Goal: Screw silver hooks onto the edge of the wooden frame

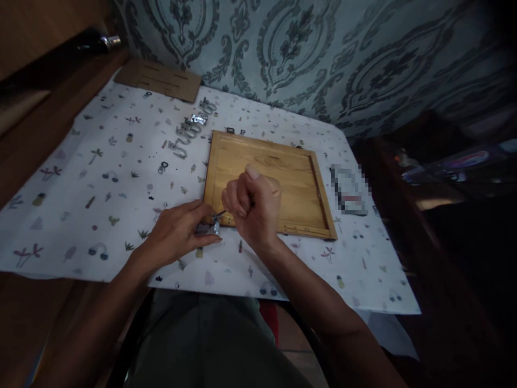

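A shallow wooden tray-like panel (278,167) with a raised rim lies on the table in front of me. At its near left corner, a small shiny metal latch (216,225) sits between the thumb and fingers of my left hand (177,229). My right hand (256,202) is closed in a fist above the panel's near edge. A thin shaft of what looks like a screwdriver (221,213) sticks out of that fist toward the latch; its handle is hidden by my fingers.
Several metal latches (189,129) lie in a row behind the panel's left side, with a small loose metal piece (162,167) nearer. Brown cardboard (157,80) rests at the back left. A pixelated flat object (350,189) lies right of the panel. Patterned wallpaper (291,43) rises behind the table.
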Action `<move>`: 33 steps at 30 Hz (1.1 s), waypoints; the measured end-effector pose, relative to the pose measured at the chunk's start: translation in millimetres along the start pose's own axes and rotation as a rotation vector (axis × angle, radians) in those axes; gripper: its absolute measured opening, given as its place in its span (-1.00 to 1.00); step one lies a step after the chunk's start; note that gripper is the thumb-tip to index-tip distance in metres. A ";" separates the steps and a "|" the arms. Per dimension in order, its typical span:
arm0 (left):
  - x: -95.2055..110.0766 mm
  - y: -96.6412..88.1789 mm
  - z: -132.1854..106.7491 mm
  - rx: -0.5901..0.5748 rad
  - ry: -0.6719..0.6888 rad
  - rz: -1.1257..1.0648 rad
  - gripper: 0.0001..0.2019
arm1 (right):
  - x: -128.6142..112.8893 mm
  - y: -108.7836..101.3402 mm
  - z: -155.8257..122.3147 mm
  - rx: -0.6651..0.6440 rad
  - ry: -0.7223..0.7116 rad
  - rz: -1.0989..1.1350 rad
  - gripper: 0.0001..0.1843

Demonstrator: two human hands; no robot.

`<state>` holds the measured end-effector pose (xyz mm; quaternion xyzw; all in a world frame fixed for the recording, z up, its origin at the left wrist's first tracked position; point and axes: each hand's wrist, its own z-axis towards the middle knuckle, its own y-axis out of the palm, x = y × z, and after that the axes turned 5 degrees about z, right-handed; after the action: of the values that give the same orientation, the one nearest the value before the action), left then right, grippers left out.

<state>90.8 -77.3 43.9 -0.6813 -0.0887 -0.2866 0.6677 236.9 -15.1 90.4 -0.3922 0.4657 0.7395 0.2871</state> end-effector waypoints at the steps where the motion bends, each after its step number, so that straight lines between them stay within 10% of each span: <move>1: 0.0 0.0 0.0 -0.001 -0.004 -0.006 -0.60 | 0.8 -0.8 0.1 -0.029 0.004 -0.005 -0.24; 21: -0.8 2.8 -0.4 0.053 0.017 -0.012 -0.60 | -0.3 -4.6 18.8 -0.403 0.200 0.022 -0.20; 33: -2.3 5.4 -0.6 0.082 0.032 -0.010 -0.65 | 1.0 -3.6 15.2 -0.365 0.122 0.042 -0.22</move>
<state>91.5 -77.8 38.1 -0.6481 -0.0931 -0.2968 0.6951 234.4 0.3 91.8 -0.4723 0.3485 0.7922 0.1670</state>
